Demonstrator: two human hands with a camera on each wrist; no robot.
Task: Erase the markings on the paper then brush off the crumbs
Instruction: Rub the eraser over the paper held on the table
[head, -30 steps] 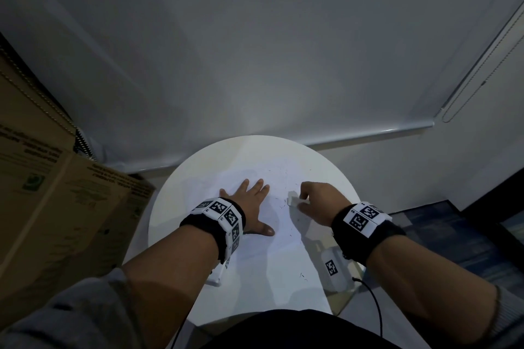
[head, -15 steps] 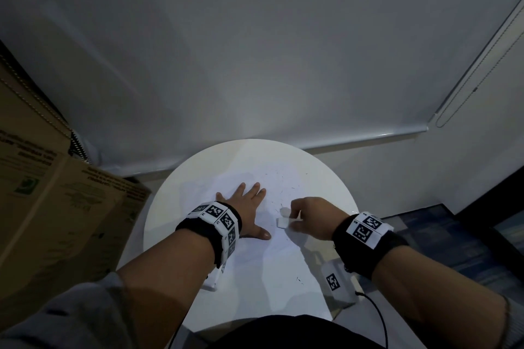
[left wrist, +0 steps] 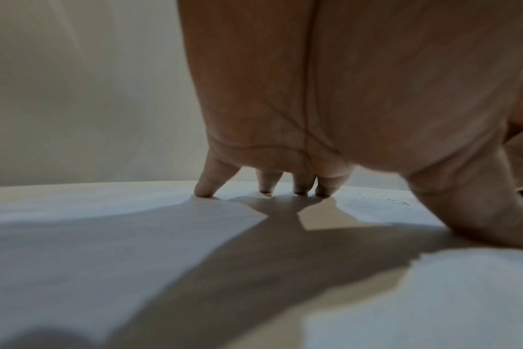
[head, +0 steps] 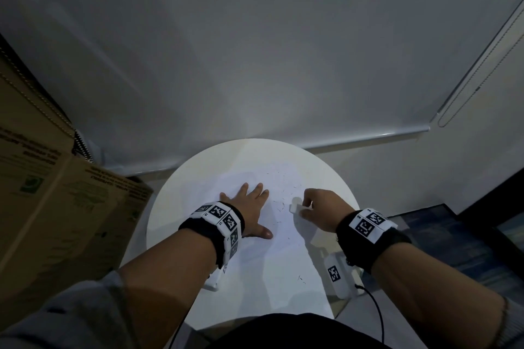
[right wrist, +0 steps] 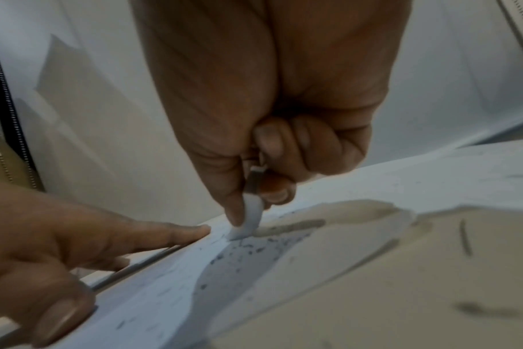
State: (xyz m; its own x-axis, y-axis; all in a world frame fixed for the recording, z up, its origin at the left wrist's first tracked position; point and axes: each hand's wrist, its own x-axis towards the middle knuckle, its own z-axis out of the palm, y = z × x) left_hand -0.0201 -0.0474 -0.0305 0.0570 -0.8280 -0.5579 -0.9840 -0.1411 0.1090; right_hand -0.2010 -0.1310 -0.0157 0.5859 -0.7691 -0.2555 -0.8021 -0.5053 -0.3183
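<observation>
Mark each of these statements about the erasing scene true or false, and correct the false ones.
1. The left hand lies flat with fingers spread on the white sheet of paper. True.
2. The right hand holds a yellow pencil. False: it pinches a small white block eraser.
3. Dark eraser crumbs lie scattered on the paper near the eraser. True.
4. The paper lies on a square wooden desk. False: it lies on a round white table.
5. A brown cardboard box stands to the person's right. False: it stands to the left of the table.
</observation>
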